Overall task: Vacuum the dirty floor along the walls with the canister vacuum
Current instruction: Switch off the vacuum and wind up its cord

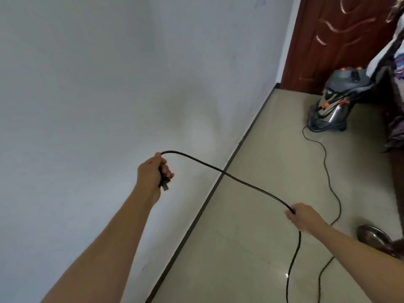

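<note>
The beige tiled floor (251,226) meets the wall at a dark skirting (218,182). On it, at 2 o'clock, stands the vacuum (334,101); its black cord (325,162) snakes toward 5 o'clock, past a metal dish (371,236) lying at 4 o'clock.

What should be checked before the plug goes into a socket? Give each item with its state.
1. Plug gripped in the left hand: ok.
2. Power cord held by the right hand, with a loose span between the hands: ok.
3. Wall socket in sight: not ok, the wall shows none in this view.
4. Cord free of knots down to the canister vacuum: cannot tell; it loops on the floor and part runs out of frame.
5. Vacuum upright by the door: ok.
6. Vacuum switch off: cannot tell.
</note>
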Motion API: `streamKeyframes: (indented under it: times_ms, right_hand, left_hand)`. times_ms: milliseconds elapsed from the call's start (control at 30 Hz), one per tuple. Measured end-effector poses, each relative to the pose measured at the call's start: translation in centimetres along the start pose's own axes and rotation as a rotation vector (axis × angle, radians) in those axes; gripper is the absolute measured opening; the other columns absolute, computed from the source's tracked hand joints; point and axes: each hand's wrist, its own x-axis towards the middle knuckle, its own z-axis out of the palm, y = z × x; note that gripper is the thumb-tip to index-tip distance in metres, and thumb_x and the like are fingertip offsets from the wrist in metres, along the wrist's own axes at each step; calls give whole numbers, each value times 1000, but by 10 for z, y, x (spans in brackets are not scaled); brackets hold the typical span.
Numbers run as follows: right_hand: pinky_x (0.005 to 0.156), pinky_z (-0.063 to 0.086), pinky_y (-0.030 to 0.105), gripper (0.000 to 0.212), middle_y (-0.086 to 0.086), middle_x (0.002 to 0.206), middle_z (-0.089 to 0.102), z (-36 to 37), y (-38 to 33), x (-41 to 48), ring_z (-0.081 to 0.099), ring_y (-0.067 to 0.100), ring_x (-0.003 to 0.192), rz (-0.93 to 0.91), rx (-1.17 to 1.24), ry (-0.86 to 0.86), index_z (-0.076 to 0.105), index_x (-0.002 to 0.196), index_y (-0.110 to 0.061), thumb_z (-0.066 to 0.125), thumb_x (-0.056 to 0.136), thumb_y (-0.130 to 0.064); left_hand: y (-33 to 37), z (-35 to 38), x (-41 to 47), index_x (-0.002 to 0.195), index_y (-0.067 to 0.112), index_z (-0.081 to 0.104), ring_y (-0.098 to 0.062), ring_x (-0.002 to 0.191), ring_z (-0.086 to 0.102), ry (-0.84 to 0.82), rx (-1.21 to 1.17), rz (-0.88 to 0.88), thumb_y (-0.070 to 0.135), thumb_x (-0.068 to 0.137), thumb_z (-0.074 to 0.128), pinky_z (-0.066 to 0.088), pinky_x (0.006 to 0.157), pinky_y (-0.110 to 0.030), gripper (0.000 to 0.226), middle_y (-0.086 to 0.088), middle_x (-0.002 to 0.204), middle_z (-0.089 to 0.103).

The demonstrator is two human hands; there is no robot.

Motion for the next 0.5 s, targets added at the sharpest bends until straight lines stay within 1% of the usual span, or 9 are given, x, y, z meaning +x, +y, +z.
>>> streamKeyframes:
  times_ms: [33,100,133,200,233,300,400,467,500]
  right_hand:
    - [74,49,33,35,11,84,72,-1,24,0,68,28,83,85,38,7,69,85,-8,51,101,-33]
    - [73,49,33,39,15,86,74,-7,57,-1,69,30,83,222,149,30,70,86,-4,51,102,-34]
    - [74,50,34,43,17,88,73,-11,63,-1,69,31,84,256,174,36,70,89,-1,48,103,-35]
    - [78,49,35,47,15,94,72,-21,55,-2,67,30,89,230,107,24,67,96,-2,39,105,-39]
    - [78,48,35,45,11,94,69,-26,42,-5,65,29,90,179,40,8,62,99,-5,35,106,-41]
    - [74,44,35,35,7,91,63,-37,8,-12,60,27,88,28,-73,-9,53,104,-13,35,105,-43]
    - [66,39,35,20,2,82,59,-61,-35,-27,55,28,80,-222,-89,43,47,104,-23,38,103,-41]
    - [64,39,36,16,-2,74,57,-82,-49,-38,54,25,74,-409,-62,97,47,99,-26,39,104,-39]
    - [65,42,37,18,-3,72,57,-93,-51,-43,54,23,71,-477,-37,119,50,99,-25,39,104,-38]
  left_hand:
    - [11,-11,12,81,6,55,-16,42,46,50,-18,19,24,103,44,49,52,-27,30,-1,46,48]
    - [23,-27,31,94,5,59,-19,48,55,72,92,44,21,103,42,45,43,-23,25,-4,52,60]
    - [24,-28,36,100,6,59,-21,51,58,39,186,38,18,101,42,43,42,-22,21,-6,59,67]
    - [14,-16,35,103,10,60,-23,56,61,-95,349,-8,10,95,50,45,47,-25,13,-10,73,73]
    - [5,-4,32,101,10,60,-23,57,60,-166,406,-37,5,90,55,45,51,-27,14,-11,74,72]
    - [-13,28,20,96,5,61,-20,51,54,-279,484,-61,-3,83,57,42,50,-26,16,-11,69,69]
    - [-37,77,4,89,-2,61,-15,40,43,-408,614,-42,1,85,59,35,42,-22,5,-4,53,59]
    - [-48,106,-5,88,0,62,-14,41,42,-487,656,-15,6,87,61,35,44,-24,7,-7,58,55]
    - [-52,120,-8,92,0,64,-15,44,43,-530,652,-17,9,89,60,35,46,-25,10,-11,64,55]
